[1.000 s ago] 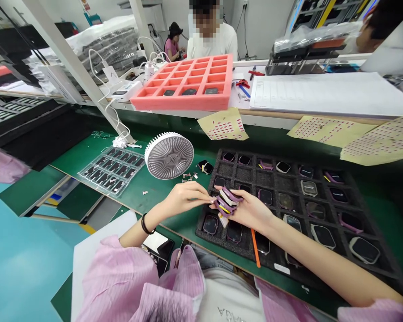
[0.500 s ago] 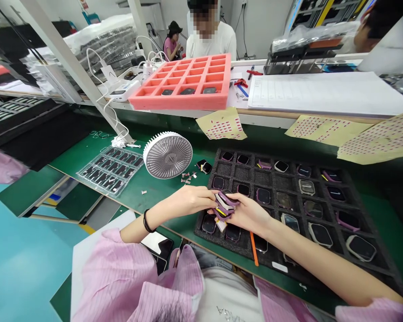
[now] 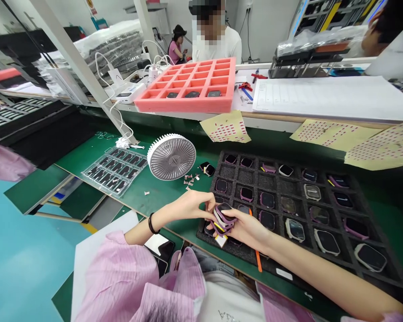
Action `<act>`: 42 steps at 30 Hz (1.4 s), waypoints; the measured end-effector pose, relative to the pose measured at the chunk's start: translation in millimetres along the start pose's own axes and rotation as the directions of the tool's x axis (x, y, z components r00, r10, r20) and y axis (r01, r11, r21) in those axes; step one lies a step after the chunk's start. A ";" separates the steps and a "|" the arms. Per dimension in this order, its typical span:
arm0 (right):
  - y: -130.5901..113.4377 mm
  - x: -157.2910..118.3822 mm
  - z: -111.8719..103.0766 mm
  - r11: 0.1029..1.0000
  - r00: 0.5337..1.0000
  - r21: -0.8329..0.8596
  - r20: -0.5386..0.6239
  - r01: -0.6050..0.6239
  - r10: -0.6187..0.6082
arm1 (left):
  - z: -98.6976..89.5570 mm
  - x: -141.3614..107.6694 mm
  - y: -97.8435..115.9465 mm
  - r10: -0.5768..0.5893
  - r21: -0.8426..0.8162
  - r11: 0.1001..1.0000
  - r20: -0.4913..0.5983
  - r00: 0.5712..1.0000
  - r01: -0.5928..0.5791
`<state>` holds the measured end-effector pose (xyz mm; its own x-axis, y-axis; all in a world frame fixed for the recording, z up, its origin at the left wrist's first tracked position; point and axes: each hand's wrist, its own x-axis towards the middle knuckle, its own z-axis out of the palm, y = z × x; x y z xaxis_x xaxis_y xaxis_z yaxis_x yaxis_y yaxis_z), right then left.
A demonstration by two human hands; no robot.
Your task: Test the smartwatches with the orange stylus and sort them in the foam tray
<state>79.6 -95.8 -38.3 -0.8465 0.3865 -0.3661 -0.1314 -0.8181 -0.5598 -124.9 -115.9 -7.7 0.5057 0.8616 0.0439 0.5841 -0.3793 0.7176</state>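
Both hands are together at lower centre: the left hand [image 3: 191, 206] and right hand [image 3: 248, 230] close from either side on a loose stack of purple-framed smartwatch cases [image 3: 224, 220], held over the near left corner of a black foam tray [image 3: 275, 179]. Principal risk: only finger pressure appears to hold the stack, so a slackened grip could spill pieces onto the glass-faced watch bodies [image 3: 325, 241] in the pockets below and scratch them. An orange plastic strip [image 3: 258, 260] lies at the tray's near edge and could be snagged by the right forearm. Tiny loose parts [image 3: 191, 180] on the glossy green work mat [image 3: 161, 190], just beside a white ribbed desk fan [image 3: 171, 156], could be brushed away and lost. The tray is matte, textured foam cut into a grid of rectangular pockets; the watch bodies are rounded rectangles. A pink foam tray [image 3: 184, 106] with square cells stands at upper centre.
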 end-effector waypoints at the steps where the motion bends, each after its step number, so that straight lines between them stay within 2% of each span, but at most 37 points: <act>1: 3.0 1.6 -0.9 1.000 1.000 0.001 -0.001 -0.020 0.020 | 0.1 0.5 -1.2 -0.023 -0.016 1.000 0.019 1.000 0.023; 5: 12.0 8.9 -4.6 0.998 0.998 0.015 -0.026 -0.057 0.057 | 1.1 5.0 -4.2 -0.097 -0.120 0.987 0.055 0.994 0.103; 9: 11.5 11.9 -6.8 0.995 0.995 0.024 -0.034 -0.097 0.097 | 2.3 10.5 -10.1 -0.074 -0.180 0.979 0.099 0.992 0.091; 12: 0.0 11.6 -9.1 0.998 0.998 0.037 -0.026 -0.051 0.052 | 3.1 16.0 -30.4 -0.084 -0.281 0.954 0.093 0.992 0.107; 14: -11.1 10.6 -10.9 0.999 0.999 0.038 -0.041 0.007 -0.006 | 5.4 20.1 -50.4 -0.195 -0.221 0.956 0.017 0.981 0.194; 15: -16.5 10.0 -11.8 0.999 0.998 0.038 -0.056 0.033 -0.030 | 7.4 22.0 -60.4 -0.284 -0.114 0.955 -0.080 0.955 0.275; 16: -21.2 9.3 -12.5 0.998 0.996 0.037 -0.072 0.052 -0.049 | 9.9 23.8 -69.5 -0.356 0.016 0.930 -0.222 0.908 0.368; 18: -27.7 8.0 -13.2 0.997 0.993 0.035 -0.098 0.066 -0.062 | 15.5 27.0 -83.2 -0.404 0.171 0.838 -0.444 0.800 0.518; 19: -29.5 7.6 -13.3 0.997 0.993 0.035 -0.105 0.065 -0.061 | 18.1 28.5 -87.5 -0.407 0.202 0.803 -0.503 0.763 0.561; 22: -31.0 6.9 -12.2 0.997 0.993 0.047 -0.107 0.059 -0.053 | 22.9 32.8 -92.8 -0.435 0.211 0.764 -0.530 0.728 0.610; 26: -32.6 5.8 -8.9 0.996 0.992 0.077 -0.119 0.046 -0.036 | 21.0 37.0 -95.4 -0.466 0.199 0.751 -0.516 0.719 0.629; 32: -36.2 3.7 -7.6 0.995 0.992 0.092 -0.128 0.036 -0.024 | 15.0 35.5 -97.6 -0.469 0.144 0.788 -0.489 0.735 0.599; 34: -35.8 3.9 -9.6 0.995 0.993 0.091 -0.114 0.039 -0.028 | 13.3 32.1 -88.0 -0.458 0.136 0.799 -0.491 0.741 0.585; 36: -35.1 4.3 -11.9 0.995 0.995 0.089 -0.090 0.040 -0.032 | 12.2 26.7 -69.5 -0.405 0.131 0.840 -0.494 0.769 0.526; 37: -34.7 4.6 -12.8 0.995 0.997 0.090 -0.078 0.037 -0.030 | 12.2 23.3 -57.6 -0.355 0.129 0.873 -0.493 0.794 0.470; 39: -33.9 5.0 -13.5 0.995 0.998 0.096 -0.059 0.025 -0.019 | 13.5 16.3 -31.7 -0.139 0.119 0.967 -0.498 0.856 0.226; 40: -33.5 5.0 -13.3 0.995 0.998 0.100 -0.054 0.019 -0.014 | 14.8 13.1 -19.6 -0.029 0.125 0.986 -0.510 0.860 0.108; 42: -32.5 4.7 -11.9 0.994 0.999 0.108 -0.047 0.010 -0.005 | 18.2 8.0 -1.2 0.192 0.185 0.977 -0.531 0.825 -0.108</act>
<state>86.1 -62.3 -30.6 -0.8209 0.4099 -0.3978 -0.1947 -0.8555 -0.4797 -110.0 -114.7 -20.9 0.1925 0.8173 0.5432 0.6334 -0.5262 0.5673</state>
